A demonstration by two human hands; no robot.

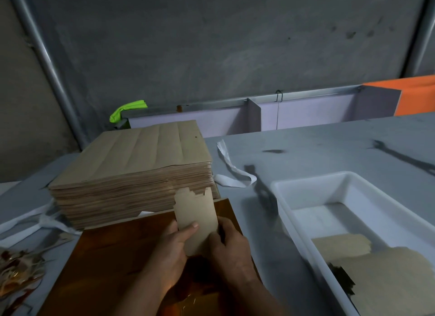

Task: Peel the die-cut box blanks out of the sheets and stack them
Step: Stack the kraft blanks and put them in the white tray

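The box blank [195,209], seemingly light, easily creased card, is pinched at its lower edges by the fingers [189,229] of the left hand [173,247] and right hand [231,242].

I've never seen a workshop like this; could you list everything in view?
stack of sheets: one, tan, table's left
box blank: one, tan, held before the stack
glossy sheet: one, orange-brown, under the hands
tray: one, white, right
blanks in tray: at least two, tan, near end
strip: one, white, between stack and tray
scraps: one pile, brownish, far left
cloth: one, green, behind stack
left hand: grips the box blank
right hand: grips the box blank
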